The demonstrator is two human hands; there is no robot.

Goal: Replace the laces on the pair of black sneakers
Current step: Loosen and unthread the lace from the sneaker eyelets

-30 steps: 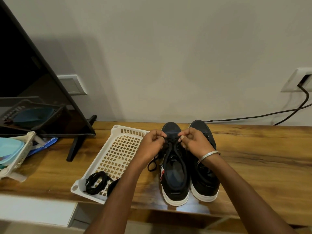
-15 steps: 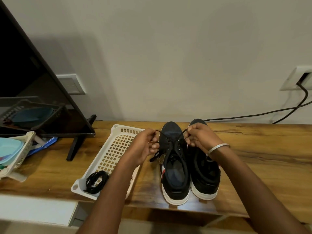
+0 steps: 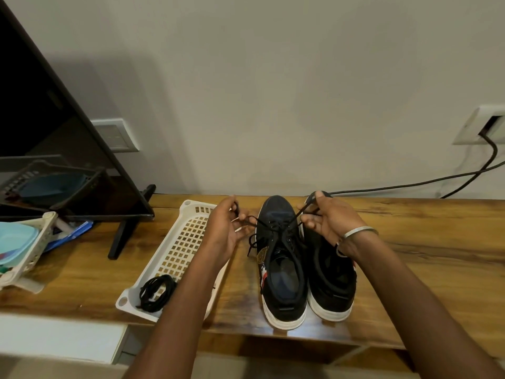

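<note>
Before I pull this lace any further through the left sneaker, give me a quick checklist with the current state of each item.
1. Left hand pinches one lace end: ok.
2. Right hand pinches the other lace end: ok.
3. Both ends run to the front eyelets of the left sneaker: ok.
4. Ends of equal length: cannot tell.
5. Sneaker flat on the wooden shelf, beside the right sneaker: ok.
6. Another lace bundle in the white basket: ok.
</note>
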